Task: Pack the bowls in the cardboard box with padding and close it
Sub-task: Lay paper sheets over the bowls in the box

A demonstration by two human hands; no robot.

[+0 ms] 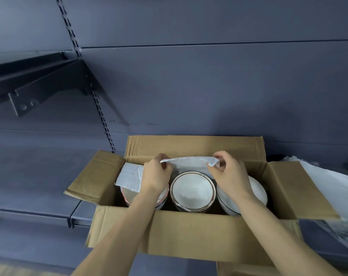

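An open cardboard box [189, 232] stands on a dark shelf with all its flaps spread. Inside are three stacks of white bowls: a red-rimmed stack [129, 193] at the left, a brown-rimmed stack [193, 191] in the middle and a black-rimmed stack [258, 196] at the right. My left hand [156, 174] and my right hand [229, 172] each pinch an edge of a white padding sheet [189, 163], held stretched above the back of the box. Another white padding sheet [129, 175] lies over the left stack.
A pile of white padding sheets [332, 188] lies on the shelf to the right of the box, partly under the right flap. A shelf bracket [40, 84] juts out at the upper left. The shelf's front edge [40, 213] runs left of the box.
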